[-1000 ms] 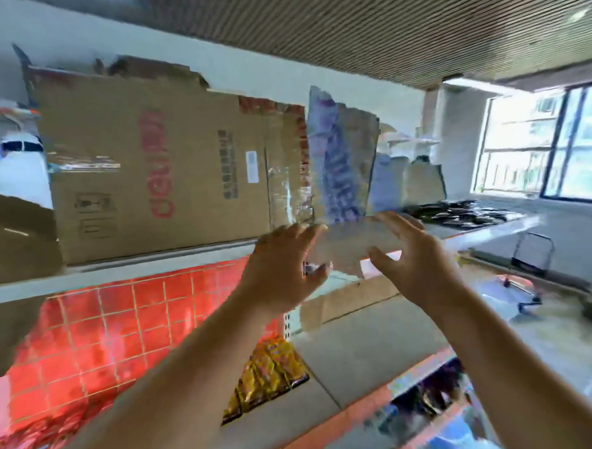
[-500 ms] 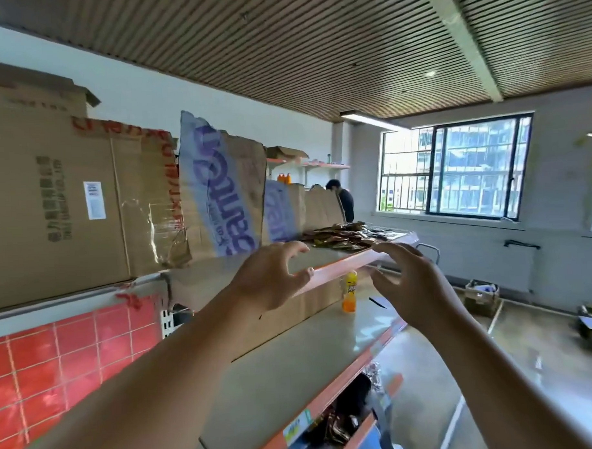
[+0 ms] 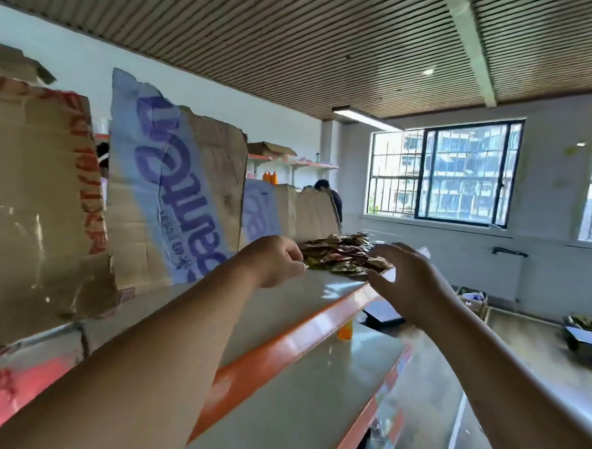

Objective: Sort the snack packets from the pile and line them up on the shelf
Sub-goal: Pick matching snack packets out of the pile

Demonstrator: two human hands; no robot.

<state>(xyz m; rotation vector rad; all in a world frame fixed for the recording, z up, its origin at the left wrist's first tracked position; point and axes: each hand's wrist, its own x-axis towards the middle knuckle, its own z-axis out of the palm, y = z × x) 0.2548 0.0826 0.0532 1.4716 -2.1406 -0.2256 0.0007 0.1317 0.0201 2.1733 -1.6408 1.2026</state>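
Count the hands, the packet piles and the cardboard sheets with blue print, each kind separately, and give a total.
Hands: 2 (left hand, right hand)
Packet pile: 1
Cardboard sheets with blue print: 2
Total: 5

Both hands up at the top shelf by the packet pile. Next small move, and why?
Probably ease the right hand forward and take one packet off the near edge of the pile on the shelf. It hovers open and empty right at that edge. The left hand is curled at the pile's left corner; whether it pinches a packet is unclear.
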